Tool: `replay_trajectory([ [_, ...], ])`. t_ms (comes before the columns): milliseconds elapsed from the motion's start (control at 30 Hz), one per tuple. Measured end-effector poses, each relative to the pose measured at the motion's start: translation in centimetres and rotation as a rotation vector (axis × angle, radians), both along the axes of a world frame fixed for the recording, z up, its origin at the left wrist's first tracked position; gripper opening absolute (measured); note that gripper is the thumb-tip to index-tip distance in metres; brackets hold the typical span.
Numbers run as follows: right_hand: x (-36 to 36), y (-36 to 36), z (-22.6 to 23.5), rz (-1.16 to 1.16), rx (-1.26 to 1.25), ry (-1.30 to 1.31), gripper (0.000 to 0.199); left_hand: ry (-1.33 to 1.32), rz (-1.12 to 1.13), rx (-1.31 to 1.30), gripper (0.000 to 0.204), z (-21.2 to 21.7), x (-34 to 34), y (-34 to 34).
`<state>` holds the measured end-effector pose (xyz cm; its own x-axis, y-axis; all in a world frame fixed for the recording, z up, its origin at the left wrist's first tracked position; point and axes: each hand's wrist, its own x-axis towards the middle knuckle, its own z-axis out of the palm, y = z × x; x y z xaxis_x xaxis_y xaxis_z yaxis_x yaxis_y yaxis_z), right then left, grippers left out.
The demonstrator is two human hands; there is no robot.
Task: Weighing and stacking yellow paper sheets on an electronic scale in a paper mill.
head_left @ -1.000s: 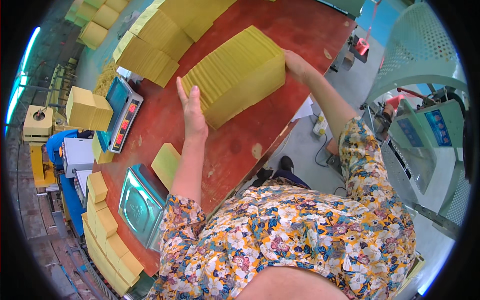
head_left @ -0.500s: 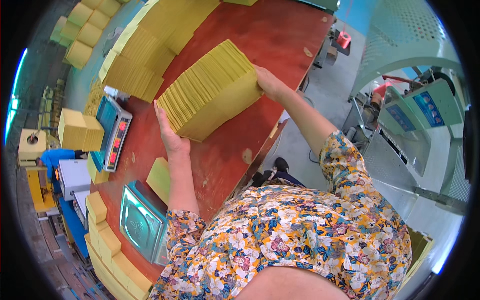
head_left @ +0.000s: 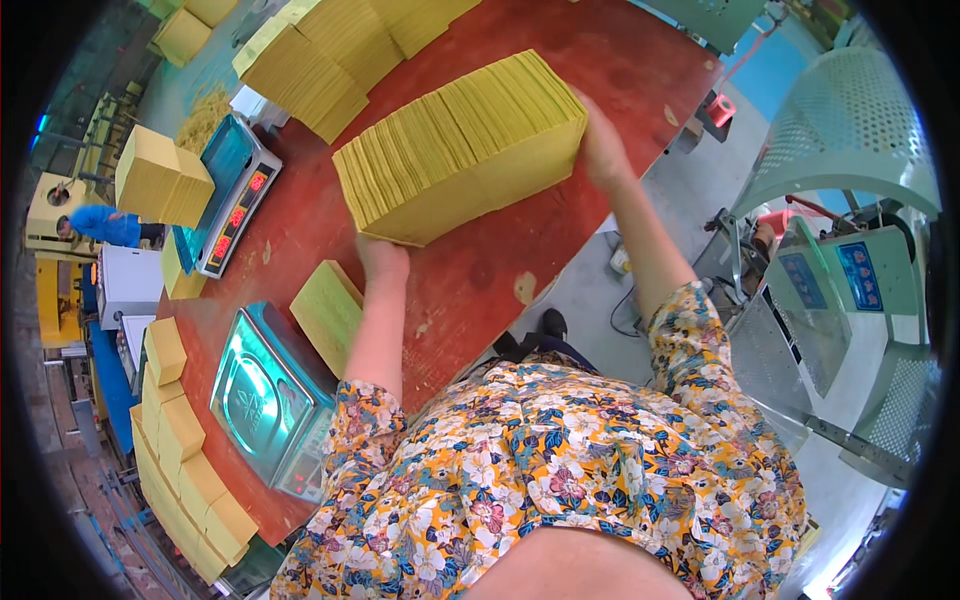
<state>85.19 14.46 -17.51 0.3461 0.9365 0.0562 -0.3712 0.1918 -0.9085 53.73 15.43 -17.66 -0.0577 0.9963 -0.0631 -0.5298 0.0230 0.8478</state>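
Observation:
Between my two hands is a long stack of yellow paper sheets [head_left: 470, 150], tilted over the red tabletop [head_left: 460, 290]. My left hand [head_left: 383, 262] grips its near left end from below, and the fingers are mostly hidden behind the stack. At the far right end my right hand [head_left: 603, 145] presses against the paper, its fingers partly hidden. Beside my left forearm a smaller yellow paper block [head_left: 328, 312] stands next to a scale with a shiny metal plate [head_left: 262, 395].
A second scale [head_left: 238, 205] with red lit digits carries yellow paper blocks [head_left: 160, 175]. More yellow stacks [head_left: 305, 75] line the table's far left. Several blocks [head_left: 185, 430] sit lower left. A green machine [head_left: 850, 150] stands right, and a person in blue [head_left: 103, 225] is farther left.
The held paper stack has turned to lie more level across the view and moved right and slightly up with both hands. The camera view has shifted a little.

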Motion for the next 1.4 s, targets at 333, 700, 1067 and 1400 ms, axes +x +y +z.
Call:
replay_trajectory([
  [333,-4.2,2.2,7.1,0.115,-0.277,0.127,0.045,0.051,-0.138,-0.183,0.051,8.1,2.4,3.6],
  [700,-0.6,0.7,12.1,0.339,-0.621,-0.684,0.037,0.509,-0.482,-0.376,0.043,8.6,-2.8,4.1],
  [1067,2.7,-1.8,5.2,0.421,-0.687,-0.572,0.044,0.850,-0.517,-0.381,0.058,0.3,-4.8,1.5],
  [1400,4.9,-2.8,4.9,0.375,-0.686,-0.443,0.046,0.807,-0.418,-0.433,0.056,0.0,-5.3,1.0],
])
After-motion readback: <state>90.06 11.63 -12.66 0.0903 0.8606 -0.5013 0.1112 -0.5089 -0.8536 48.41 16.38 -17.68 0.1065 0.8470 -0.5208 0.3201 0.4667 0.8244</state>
